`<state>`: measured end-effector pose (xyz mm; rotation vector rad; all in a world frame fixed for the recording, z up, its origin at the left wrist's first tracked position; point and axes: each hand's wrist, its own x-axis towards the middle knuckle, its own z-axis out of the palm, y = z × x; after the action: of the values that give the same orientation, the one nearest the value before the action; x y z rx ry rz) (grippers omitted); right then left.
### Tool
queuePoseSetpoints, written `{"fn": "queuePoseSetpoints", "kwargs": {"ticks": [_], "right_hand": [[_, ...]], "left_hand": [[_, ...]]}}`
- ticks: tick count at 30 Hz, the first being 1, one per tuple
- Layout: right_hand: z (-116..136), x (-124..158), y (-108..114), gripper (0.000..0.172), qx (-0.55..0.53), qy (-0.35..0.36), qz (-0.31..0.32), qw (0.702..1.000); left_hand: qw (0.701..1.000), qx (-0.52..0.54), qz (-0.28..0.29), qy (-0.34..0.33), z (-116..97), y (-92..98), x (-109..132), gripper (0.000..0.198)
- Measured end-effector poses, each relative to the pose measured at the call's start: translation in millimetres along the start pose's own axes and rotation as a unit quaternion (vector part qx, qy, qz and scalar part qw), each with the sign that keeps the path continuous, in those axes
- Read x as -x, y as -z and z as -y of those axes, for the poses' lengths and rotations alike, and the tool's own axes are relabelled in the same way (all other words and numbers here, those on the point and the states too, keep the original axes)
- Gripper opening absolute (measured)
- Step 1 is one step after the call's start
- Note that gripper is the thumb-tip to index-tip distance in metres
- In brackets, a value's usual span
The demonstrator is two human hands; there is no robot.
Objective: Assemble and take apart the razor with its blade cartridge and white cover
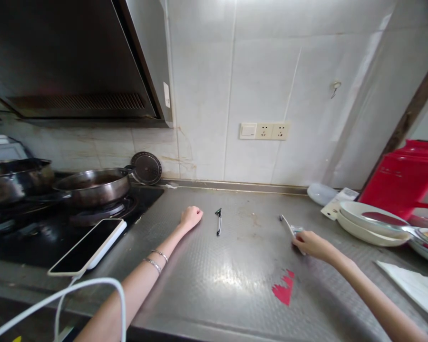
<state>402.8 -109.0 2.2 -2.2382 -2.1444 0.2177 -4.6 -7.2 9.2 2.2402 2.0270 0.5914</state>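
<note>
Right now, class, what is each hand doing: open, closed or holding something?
Left hand: closed in a fist near the razor; nothing shows in it.
Right hand: closed on a slim white item, perhaps a toothbrush.

Right hand [312,244] grips toothbrush [288,225] toward right edge of counter [231,266]. Left hand [191,217] fisted, stove [142,199] side, razor [218,222] just beside. Red scrap [285,289] nearer front edge.

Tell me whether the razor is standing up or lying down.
Lying down: the razor rests lengthwise on the metal countertop, its head pointing toward the tiled wall.
</note>
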Motion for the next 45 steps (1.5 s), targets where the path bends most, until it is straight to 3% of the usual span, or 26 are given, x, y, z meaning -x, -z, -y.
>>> {"fn": "queuePoseSetpoints", "kwargs": {"ticks": [3,6,13,17,21,25,32,39,45], "right_hand": [[16,5,5,0.031,-0.013,0.031,-0.030,0.999],[48,9,11,0.032,0.002,0.039,-0.067,0.997],[140,14,17,0.033,0.028,0.066,-0.112,0.991],[172,17,14,0.032,0.040,0.092,-0.110,0.989],[187,19,11,0.032,0.045,0.102,-0.098,0.989],[195,18,8,0.034,0.040,0.094,-0.083,0.991],[191,18,6,0.042,0.031,0.119,-0.083,0.989],[162,22,12,0.038,0.040,0.074,-0.080,0.993],[121,23,27,0.033,0.086,0.062,-0.088,0.990]], "left_hand": [[0.999,0.039,-0.003,-0.016,-16,2.4,-3,0.039],[0.995,0.084,0.016,-0.052,-43,4.3,-9,0.040],[0.965,0.166,0.135,-0.150,-107,-2.2,-1,0.054],[0.970,0.118,0.120,-0.175,-122,-9.6,5,0.055],[0.979,0.064,0.116,-0.157,-125,-13.4,-1,0.039],[0.980,0.034,0.137,-0.139,-127,-14.7,-6,0.027],[0.973,-0.011,0.183,-0.140,-125,-21.4,-15,0.024],[0.971,-0.033,0.190,-0.144,-123,-31.8,-30,0.023],[0.973,-0.028,0.179,-0.146,-122,-33.7,-26,0.025]]}}
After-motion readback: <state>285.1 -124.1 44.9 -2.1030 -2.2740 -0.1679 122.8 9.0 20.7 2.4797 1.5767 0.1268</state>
